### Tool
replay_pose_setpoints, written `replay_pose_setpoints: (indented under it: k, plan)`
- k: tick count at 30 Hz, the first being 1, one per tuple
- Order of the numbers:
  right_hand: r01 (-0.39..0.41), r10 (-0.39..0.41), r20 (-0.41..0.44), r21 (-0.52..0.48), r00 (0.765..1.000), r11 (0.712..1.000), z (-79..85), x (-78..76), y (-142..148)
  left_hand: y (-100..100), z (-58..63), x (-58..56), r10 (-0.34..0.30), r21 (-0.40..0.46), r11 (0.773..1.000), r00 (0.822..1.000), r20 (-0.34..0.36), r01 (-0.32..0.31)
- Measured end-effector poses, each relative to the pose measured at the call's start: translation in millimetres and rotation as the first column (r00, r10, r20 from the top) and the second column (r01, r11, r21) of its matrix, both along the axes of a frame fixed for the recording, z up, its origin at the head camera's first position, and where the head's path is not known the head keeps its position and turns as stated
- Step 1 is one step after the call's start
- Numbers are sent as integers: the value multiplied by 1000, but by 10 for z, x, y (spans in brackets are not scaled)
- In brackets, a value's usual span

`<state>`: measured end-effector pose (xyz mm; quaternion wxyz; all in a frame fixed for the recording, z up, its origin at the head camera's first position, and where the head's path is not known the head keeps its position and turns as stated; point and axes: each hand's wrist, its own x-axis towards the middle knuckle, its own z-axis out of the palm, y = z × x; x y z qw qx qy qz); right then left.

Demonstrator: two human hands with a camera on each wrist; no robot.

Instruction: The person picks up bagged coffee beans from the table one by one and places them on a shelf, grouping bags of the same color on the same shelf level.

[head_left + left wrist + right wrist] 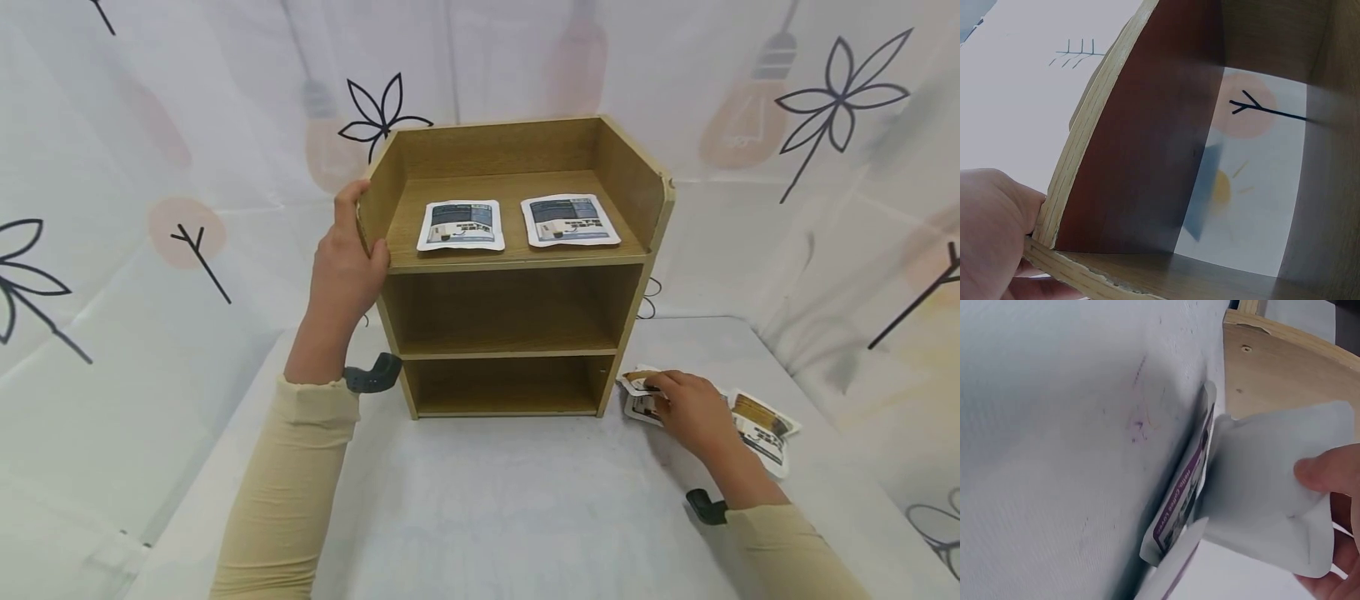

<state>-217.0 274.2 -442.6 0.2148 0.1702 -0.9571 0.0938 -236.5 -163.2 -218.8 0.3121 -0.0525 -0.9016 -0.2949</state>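
Note:
A small wooden shelf unit (517, 267) stands on the table. My left hand (347, 271) grips its left side panel near the top, thumb at the front edge; in the left wrist view the left hand (994, 234) holds a corner of the boards. Right of the unit, my right hand (693, 417) pinches a coffee sachet (1260, 487), whose plain pale side faces the right wrist camera. Under it lies another sachet (1179, 500) with a purple band and printed words. More sachets (765, 433) lie beside the right hand, partly overlapping.
Two white sachets with blue labels, a left one (461, 225) and a right one (570, 220), lie flat on the unit's top board. Two lower compartments open toward me. A white cloth covers the table (510, 500). Behind hangs a patterned curtain (247, 108).

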Motion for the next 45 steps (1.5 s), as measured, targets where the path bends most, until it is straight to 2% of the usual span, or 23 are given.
replay_pose_setpoints:
  k: [7,14,22,29,45]
  plan:
    - [-8,5,-146,-21,989,1000,33,10,36,9,2,4,2,-1,1000,1000,11,-2]
    - [12,-23,-136,-80,990,997,121,69,40,5,2,0,5,11,1000,1000,22,-6]
    - [-29,3,-252,-98,968,995,212,168,107,-2,3,-5,10,7,1000,1000,17,-10]
    - [-34,2,-269,-113,963,993,325,273,125,-5,-3,-13,10,7,1000,1000,30,-11]
    - [-118,75,-280,-140,957,983,611,523,59,-9,-7,-16,8,5,1000,1000,23,-8]
